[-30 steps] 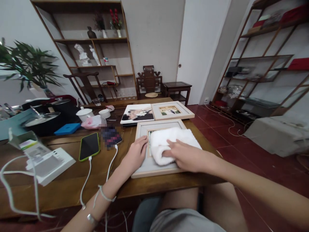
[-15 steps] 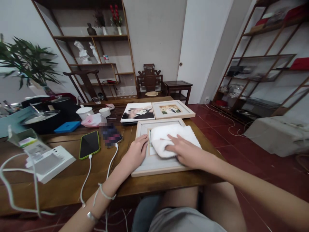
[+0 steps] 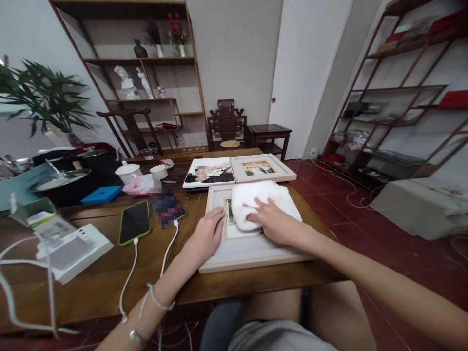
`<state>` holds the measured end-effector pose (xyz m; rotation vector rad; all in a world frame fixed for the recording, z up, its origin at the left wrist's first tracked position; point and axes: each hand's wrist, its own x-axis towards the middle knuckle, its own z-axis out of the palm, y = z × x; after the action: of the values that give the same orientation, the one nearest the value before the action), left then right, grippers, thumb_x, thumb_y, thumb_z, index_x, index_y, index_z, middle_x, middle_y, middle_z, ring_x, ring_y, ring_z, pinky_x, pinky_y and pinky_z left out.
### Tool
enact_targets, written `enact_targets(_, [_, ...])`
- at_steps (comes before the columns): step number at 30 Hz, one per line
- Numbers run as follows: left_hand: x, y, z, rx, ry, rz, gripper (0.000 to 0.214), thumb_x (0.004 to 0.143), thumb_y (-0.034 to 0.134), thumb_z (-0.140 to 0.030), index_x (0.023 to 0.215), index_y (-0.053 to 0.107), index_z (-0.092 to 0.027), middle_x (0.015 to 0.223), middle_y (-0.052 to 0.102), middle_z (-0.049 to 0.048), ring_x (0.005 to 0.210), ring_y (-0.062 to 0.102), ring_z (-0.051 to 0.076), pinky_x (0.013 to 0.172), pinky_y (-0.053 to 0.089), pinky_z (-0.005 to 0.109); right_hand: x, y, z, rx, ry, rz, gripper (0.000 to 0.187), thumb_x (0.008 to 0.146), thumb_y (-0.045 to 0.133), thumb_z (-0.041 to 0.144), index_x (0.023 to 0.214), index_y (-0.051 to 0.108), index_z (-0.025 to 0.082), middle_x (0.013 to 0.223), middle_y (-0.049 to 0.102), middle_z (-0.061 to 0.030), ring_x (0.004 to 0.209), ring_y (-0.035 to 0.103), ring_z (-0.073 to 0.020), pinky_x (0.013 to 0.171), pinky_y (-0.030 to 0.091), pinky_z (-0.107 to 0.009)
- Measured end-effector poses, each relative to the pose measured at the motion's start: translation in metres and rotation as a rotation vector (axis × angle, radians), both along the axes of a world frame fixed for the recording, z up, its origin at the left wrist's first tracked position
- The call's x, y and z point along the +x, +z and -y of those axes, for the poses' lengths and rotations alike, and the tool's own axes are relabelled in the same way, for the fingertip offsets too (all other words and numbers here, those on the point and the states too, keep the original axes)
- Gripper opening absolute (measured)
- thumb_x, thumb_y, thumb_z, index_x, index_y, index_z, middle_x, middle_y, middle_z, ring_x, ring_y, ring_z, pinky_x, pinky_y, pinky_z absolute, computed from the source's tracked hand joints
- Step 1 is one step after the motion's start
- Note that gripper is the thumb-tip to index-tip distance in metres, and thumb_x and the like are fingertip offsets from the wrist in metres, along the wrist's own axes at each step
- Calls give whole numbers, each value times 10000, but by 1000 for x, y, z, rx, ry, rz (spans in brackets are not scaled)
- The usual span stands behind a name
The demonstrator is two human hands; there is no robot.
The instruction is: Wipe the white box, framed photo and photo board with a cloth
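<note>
A light wooden picture frame (image 3: 252, 267) with a pale mat lies flat at the table's front edge. Over its picture is a folded, fluffy white towel (image 3: 268, 192), which hides most of the image; a green strip shows at the left. My right hand (image 3: 274, 222) presses on the towel, fingers spread over the top and the thumb tucked at its fold. My left hand (image 3: 210, 231) rests flat along the frame's left side, fingers stretched out and holding nothing.
Behind lie a second framed photo (image 3: 287, 171) and a photo panel (image 3: 199, 183). To the left are a green-cased phone (image 3: 134, 223) on a white cable, another phone (image 3: 181, 213), an opened white box (image 3: 87, 253), a blue box (image 3: 101, 194), white cups and a dark pot (image 3: 66, 187).
The towel and my right hand have slid slightly toward the far side of the frame, baring more of the picture's near part. My left hand stays on the frame's left side.
</note>
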<state>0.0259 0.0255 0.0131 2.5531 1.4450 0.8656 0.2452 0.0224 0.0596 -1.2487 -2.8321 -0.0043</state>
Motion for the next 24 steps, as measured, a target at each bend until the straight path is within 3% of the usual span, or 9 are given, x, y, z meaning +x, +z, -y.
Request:
enact_targets(4, [0,-2,-1,-14,0,13,361,868,382,-172,1117,616,-56,1229,604,188,1180,544,262,1030,407,439,4,15,63,-192,100,-74,558,633,391,-48,1089,602,193,1249,565,-124,1278,365,-300,1001,305,-530])
enact_targets(7, [0,-1,-1,-28,-11,22,356,860,397,-172,1128,614,-82,1236,604,170,1187,538,259,1025,412,449,-1,19,97,-209,156,-79,535,637,448,-4,1106,591,209,1412,416,-89,1327,272,-323,1045,243,-542])
enact_targets(9, [-1,2,-1,-34,-20,25,351,841,421,-160,1125,619,-103,1239,606,156,1185,540,259,1012,427,449,-7,16,103,-207,164,-63,552,626,473,10,1128,585,212,1466,337,-69,1347,199,-369,1047,203,-594])
enact_targets(12, [-1,4,0,-34,-34,25,346,827,437,-146,1116,625,-129,1246,605,137,1180,545,253,1006,434,438,-11,7,85,-202,98,-98,624,635,438,-16,1205,546,215,1465,339,-70,1355,194,-351,1049,213,-589])
enact_targets(17, [1,1,0,-20,-11,30,341,860,398,-169,1105,626,-103,1216,619,162,1179,545,264,1009,426,449,-8,-9,19,-28,-44,-42,676,645,385,-66,1259,521,182,1459,340,-115,1344,227,-345,1026,230,-595])
enact_targets(21, [1,0,0,-24,-4,32,339,868,395,-173,1106,619,-84,1217,617,170,1179,545,259,1020,416,433,-18,-10,-22,61,-113,24,714,663,358,-86,1320,454,177,1485,293,-98,1340,199,-371,993,251,-625])
enact_targets(24, [0,1,1,-27,4,41,340,871,399,-176,1137,594,-93,1228,610,165,1175,548,259,1016,417,437,-32,-7,-35,57,-132,34,715,696,336,-85,1358,405,175,1504,242,-105,1334,179,-410,955,271,-663])
